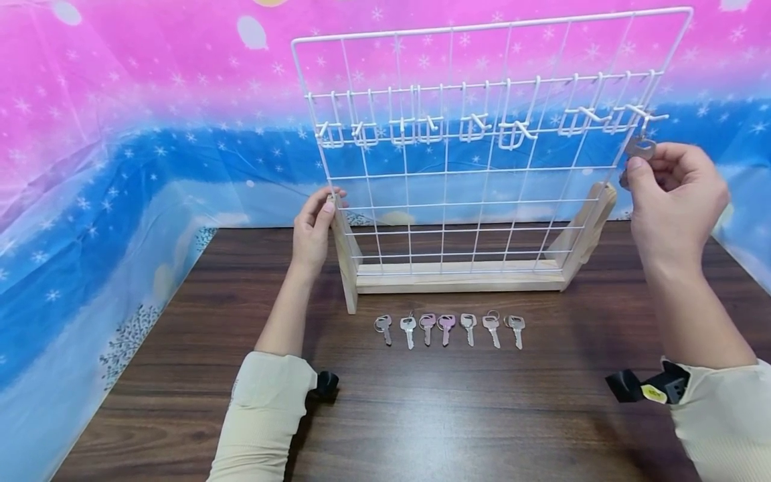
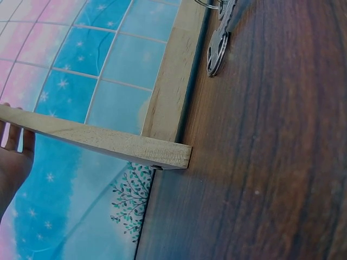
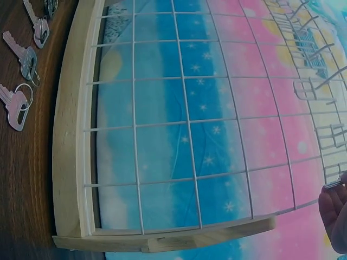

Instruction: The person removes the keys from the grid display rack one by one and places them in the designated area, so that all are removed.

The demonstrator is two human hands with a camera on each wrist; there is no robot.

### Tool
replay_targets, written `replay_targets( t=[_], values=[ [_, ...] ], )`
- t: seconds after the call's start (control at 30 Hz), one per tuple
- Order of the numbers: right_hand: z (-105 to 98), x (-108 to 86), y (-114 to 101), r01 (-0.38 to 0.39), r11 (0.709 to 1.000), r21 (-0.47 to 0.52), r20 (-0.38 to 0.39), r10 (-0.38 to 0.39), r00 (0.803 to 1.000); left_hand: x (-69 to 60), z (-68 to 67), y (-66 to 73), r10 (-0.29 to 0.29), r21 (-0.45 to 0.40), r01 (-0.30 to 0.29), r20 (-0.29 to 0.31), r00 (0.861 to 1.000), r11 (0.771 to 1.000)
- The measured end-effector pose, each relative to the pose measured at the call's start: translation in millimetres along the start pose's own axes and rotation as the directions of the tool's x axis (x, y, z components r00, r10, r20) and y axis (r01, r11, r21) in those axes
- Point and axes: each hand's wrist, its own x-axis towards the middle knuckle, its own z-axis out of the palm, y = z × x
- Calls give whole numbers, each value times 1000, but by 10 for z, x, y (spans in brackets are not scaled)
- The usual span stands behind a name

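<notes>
A white wire grid rack [image 1: 460,204] stands upright in a wooden base [image 1: 460,284]. My left hand [image 1: 312,231] grips the top of the base's left side post [image 1: 345,251], thumb in front; the left wrist view shows the fingers [image 2: 13,142] at that post. At the grid's right end, my right hand [image 1: 677,194] pinches a silver key [image 1: 640,146]. The key's ring is up at the rightmost white hook [image 1: 632,112]; whether it hangs on it I cannot tell. In the right wrist view only part of the right hand [image 3: 333,214] shows.
Several keys with rings lie in a row before the base, among them a silver key [image 1: 516,329] and a pink-headed key [image 1: 446,327]. More white hooks [image 1: 474,124] line the grid's upper wires. A patterned cloth [image 1: 150,167] hangs behind the dark wooden table [image 1: 421,415].
</notes>
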Motion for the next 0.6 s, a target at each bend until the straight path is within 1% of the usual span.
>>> replay_targets(
  t=[0.03,0.13,0.27,0.37,0.5,0.6],
  values=[
    [-4,-6,-4,7,1000,-4,3,-7,1000,-1,-2,-1,-1,0,1,-2,1000,1000],
    [-21,-18,-24,-5,1000,12,13,5,1000,-2,-7,-2,-5,0,5,-6,1000,1000],
    [-56,-35,-48,-17,999,38,6,17,1000,5,-5,5,-6,-2,6,-2,1000,1000],
    [-81,-46,-59,-10,998,57,-10,11,1000,8,-2,4,1,0,-1,0,1000,1000],
    [-106,-54,-71,-2,994,108,-31,5,1000,8,-2,-6,-1,-14,1,-6,1000,1000],
    [-123,-57,-72,21,992,128,-36,-17,999,9,0,-11,-2,-25,2,-6,1000,1000]
  ],
)
